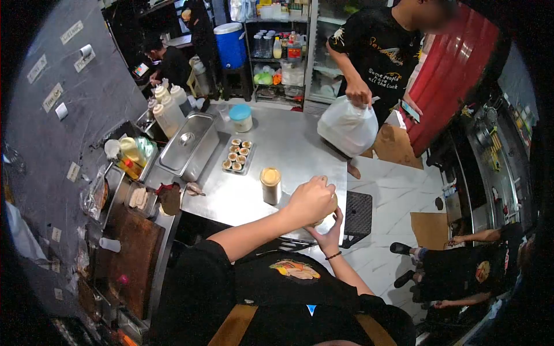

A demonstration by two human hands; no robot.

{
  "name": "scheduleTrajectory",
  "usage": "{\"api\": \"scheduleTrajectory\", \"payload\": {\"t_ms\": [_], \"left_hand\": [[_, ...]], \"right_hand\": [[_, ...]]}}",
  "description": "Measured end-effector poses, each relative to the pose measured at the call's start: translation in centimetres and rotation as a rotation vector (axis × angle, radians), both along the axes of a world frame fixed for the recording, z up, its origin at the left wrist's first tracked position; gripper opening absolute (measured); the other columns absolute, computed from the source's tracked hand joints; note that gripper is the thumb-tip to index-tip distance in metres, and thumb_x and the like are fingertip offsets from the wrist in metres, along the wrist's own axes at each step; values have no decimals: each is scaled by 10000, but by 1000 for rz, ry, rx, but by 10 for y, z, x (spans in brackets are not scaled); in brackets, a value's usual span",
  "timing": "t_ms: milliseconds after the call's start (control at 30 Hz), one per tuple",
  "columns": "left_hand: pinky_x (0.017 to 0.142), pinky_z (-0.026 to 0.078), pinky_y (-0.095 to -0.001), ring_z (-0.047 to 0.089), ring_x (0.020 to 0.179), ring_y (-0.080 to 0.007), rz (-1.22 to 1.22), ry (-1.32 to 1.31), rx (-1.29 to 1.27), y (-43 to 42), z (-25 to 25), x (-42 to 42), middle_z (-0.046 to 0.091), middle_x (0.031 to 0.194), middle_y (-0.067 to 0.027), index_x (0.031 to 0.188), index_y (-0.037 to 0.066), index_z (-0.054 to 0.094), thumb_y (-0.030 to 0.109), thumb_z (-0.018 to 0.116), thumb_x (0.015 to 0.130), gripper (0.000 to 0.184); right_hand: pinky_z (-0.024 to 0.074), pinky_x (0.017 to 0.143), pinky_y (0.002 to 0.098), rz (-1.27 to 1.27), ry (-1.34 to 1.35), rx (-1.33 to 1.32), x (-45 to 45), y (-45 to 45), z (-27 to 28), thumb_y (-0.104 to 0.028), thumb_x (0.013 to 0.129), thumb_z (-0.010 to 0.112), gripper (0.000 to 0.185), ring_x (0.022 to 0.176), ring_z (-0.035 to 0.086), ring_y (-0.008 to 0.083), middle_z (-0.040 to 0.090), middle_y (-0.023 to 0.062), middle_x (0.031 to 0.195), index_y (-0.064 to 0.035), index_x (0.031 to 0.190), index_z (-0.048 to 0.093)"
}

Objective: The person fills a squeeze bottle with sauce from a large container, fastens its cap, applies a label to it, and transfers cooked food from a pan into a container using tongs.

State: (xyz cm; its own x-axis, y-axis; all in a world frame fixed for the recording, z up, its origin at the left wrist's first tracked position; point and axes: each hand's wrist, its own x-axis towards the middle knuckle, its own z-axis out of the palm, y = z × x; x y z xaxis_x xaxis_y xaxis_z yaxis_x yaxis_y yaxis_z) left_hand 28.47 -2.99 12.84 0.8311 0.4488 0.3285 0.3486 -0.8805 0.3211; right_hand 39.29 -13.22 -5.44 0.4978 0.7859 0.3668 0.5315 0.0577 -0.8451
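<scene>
Tan straps (pixel 232 326) cross the black clothing at the bottom of the view, closest of all. Beyond them, the left hand (pixel 310 203) is bent over the top of a pale object (pixel 335 202), fingers clenched on it; the right hand (pixel 329 235), with a dark band at its wrist, cups it from below. Both are raised by the edge of the steel counter (pixel 297 138).

Farther in on the counter sit the sushi rolls (pixel 236 157), standing on end in two columns in a clear tray (pixel 249 167). They look cut, topped and neatly packed, so I would judge that part finished; the tray is uncovered, so closing it remains undone. A tall canister (pixel 271 187) with a tan top stands upright between the tray and the left hand, held by nobody. Whatever is being handled has not been set down.

Hard to say what that pale object is: knuckles cover most of it, and I cannot tell whether it is being twisted, squeezed or merely held. The right fingertips are partly hidden too. The topping on the rolls is too small to identify. Across the counter, a person (pixel 386 60) grips a white plastic bag (pixel 350 126); its contents are unclear through the plastic.
</scene>
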Motion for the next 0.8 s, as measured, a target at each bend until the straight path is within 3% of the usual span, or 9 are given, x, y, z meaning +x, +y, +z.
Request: {"api": "scheduleTrajectory", "payload": {"t_ms": [67,233,333,400,467,533,667,733,800], "left_hand": [[664,520,-370,578,808,-304,160,4,-10,-11,0,3,554,859,-149,837,-13,587,185,621,746,221],[716,519,-367,565,870,-301,94,21,2,-1,-2,0,552,871,-144,826,-22,585,128,640,696,206],[794,498,-365,558,945,-305,-235,-5,25,10,-3,-16,582,954,-152,889,-10,614,54,656,625,274],[868,466,-358,545,1018,-298,-530,-32,-91,23,2,-24,595,1054,-150,1043,31,609,5,654,577,469],[877,469,-372,552,1039,-292,-517,-58,-262,9,24,-32,582,1131,-158,1146,71,576,-16,622,599,557],[859,478,-375,567,1031,-297,-163,-206,-548,-16,50,-35,575,1152,-156,1147,66,573,-31,573,644,512],[812,495,-363,590,1014,-303,-188,-596,-374,-14,76,-37,595,1124,-148,1059,64,607,20,562,719,345],[907,472,-351,564,1067,-297,-904,-697,-448,-14,95,-44,631,1050,-99,1024,86,578,3,524,651,386],[760,497,-343,571,1051,-331,-1298,-736,-386,-17,96,-41,612,1081,-120,933,56,598,71,522,811,144]], "right_hand": [[381,948,373,83,-52,69,-10,11,11,-301,619,817,942,1140,441,302,361,190,1280,8,1306,253],[462,837,385,29,41,61,-7,33,0,-319,502,861,1015,1017,554,318,505,189,1160,-21,1282,285],[458,855,367,305,54,-163,24,22,-15,-290,504,844,948,1028,549,307,506,184,1166,-13,1255,336],[443,888,340,325,36,-3,16,9,21,-246,475,821,905,1034,549,259,522,156,1146,-10,1223,370],[434,899,335,419,82,-23,6,3,56,-243,477,818,890,1058,533,240,520,134,1141,-10,1212,374],[439,887,340,374,-87,41,-19,-6,120,-236,481,830,861,1017,548,231,535,121,1102,0,1186,394],[443,884,315,710,323,-70,2,-17,138,-195,564,791,752,996,561,226,545,79,1111,-6,1196,429],[425,935,330,286,77,-229,11,-49,107,-204,557,815,901,1060,523,208,496,100,1222,-25,1308,350],[419,943,334,244,194,-140,14,-71,106,-208,580,797,883,1068,518,212,487,103,1232,-22,1313,341]]}}
